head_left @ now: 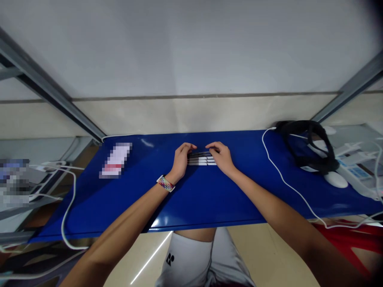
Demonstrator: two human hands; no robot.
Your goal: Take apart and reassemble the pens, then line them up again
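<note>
Several slim white sticks with dark bands, pen-like in shape, (pixel 202 160) lie side by side in a compact row on the blue tabletop (pixel 206 195). Their exact kind is too small to make out. My left hand (pixel 181 159) curls around the left ends of the row, its fingers bent over the far side. At the right ends, my right hand (pixel 223 157) is likewise curled, thumb and fingers against the sticks. Both ends are partly hidden by my hands. A colourful woven band (pixel 166 183) circles my left wrist.
On the left of the table lies a blurred-out phone-like rectangle (pixel 116 160). A black head strap (pixel 311 145) with white parts sits at the right, and a white cable (pixel 279 175) runs from it. Another white cable (pixel 72 199) hangs at left. A pale wall (pixel 191 115) rises behind.
</note>
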